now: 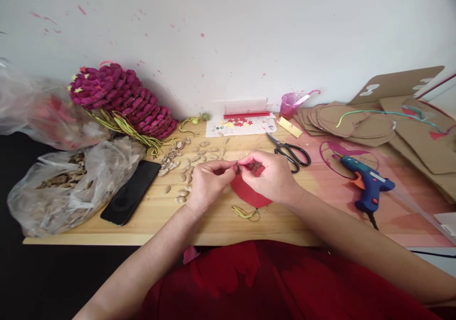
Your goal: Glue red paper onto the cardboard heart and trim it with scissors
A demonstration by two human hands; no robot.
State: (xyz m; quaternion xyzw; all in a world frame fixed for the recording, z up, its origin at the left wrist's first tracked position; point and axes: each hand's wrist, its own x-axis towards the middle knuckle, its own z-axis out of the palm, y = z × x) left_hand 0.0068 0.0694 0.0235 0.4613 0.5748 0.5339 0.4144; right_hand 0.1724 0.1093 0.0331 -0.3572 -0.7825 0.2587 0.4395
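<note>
Over the middle of the wooden table, my left hand (213, 179) and my right hand (269, 175) meet with thumbs and fingertips pinched together. Something small and dark shows between the fingertips, too covered to name. Under my right hand lies a red rounded piece (249, 192), partly hidden by the hand. A yellow-green cord (244, 212) trails from its lower edge. Several loose peanuts (188, 177) are scattered to the left of my left hand, with opened peanut shells (171, 157) behind them.
Black-handled scissors (290, 152) lie beyond my right hand, and a blue glue gun (366, 182) farther right. At left are a phone (131, 192), a plastic bag of shells (71, 187) and stacked magenta pieces (124, 99). Cardboard cutouts (335, 119) and a pink cup (289, 105) stand behind.
</note>
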